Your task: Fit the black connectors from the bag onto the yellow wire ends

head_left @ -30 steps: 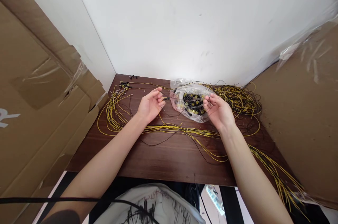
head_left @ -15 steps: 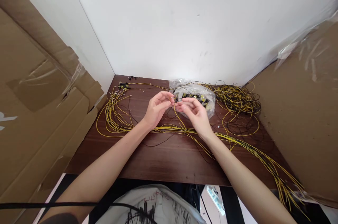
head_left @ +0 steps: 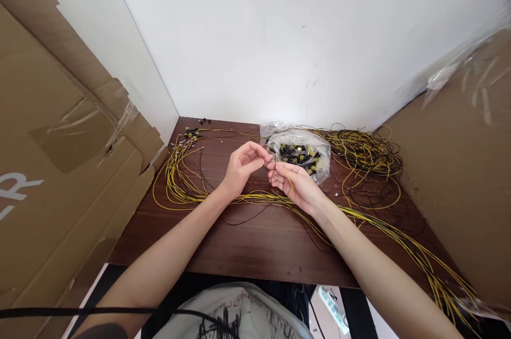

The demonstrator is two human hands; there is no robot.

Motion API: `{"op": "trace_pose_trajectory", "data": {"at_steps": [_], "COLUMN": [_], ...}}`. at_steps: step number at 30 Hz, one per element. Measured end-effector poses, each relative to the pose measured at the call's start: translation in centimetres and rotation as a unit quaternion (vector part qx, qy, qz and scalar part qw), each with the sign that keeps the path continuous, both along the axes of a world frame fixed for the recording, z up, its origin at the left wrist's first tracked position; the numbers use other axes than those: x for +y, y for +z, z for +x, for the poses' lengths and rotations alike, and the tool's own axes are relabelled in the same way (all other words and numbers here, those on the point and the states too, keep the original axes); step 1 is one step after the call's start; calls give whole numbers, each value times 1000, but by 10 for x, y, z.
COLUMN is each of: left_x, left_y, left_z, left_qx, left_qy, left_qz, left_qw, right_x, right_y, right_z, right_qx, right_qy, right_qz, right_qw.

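My left hand and my right hand meet above the middle of the dark wooden table. Both pinch at the same spot, fingertips nearly touching, on the end of a thin yellow wire that runs down over my right palm. A small part may sit between the fingertips, too small to name. Just behind the hands lies a clear plastic bag filled with small black and yellow connectors.
Bundles of yellow and black wires loop over the table's left side, pile up at the back right and trail off the front right edge. Cardboard sheets flank both sides. A white wall stands behind.
My right hand left the bag, moved left and met my left hand. Both hands then closed on the wire end and sank slightly toward me.
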State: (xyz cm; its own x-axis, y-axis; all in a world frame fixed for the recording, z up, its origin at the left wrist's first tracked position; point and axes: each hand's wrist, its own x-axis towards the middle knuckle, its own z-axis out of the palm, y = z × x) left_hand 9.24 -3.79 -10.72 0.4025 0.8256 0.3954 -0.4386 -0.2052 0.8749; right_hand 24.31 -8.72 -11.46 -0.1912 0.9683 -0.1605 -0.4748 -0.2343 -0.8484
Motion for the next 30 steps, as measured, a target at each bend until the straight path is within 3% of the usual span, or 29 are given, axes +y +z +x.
{"op": "trace_pose_trajectory", "data": {"at_steps": [7, 12, 20, 23, 30], "left_x": [-4, -3, 4, 3, 4], "left_y": [2, -2, -9, -6, -6], "left_z": [1, -2, -7, -6, -6], "left_qx": [131, 254, 314, 332, 338], "left_qy": [109, 182, 263, 286, 298], "left_qz": [70, 201, 309, 323, 296], "left_qw": [983, 928, 858, 839, 842], "right_x": [-3, -6, -3, -2, -1], "right_y": [5, 8, 5, 8, 15], "right_z": [2, 2, 11, 16, 28], "right_qx": [-18, -129, -180, -199, -203], "right_qy": [4, -14, -92, -142, -225], "right_qz": [-10, 8, 66, 80, 107], "right_qw": [1000, 992, 977, 966, 947]}}
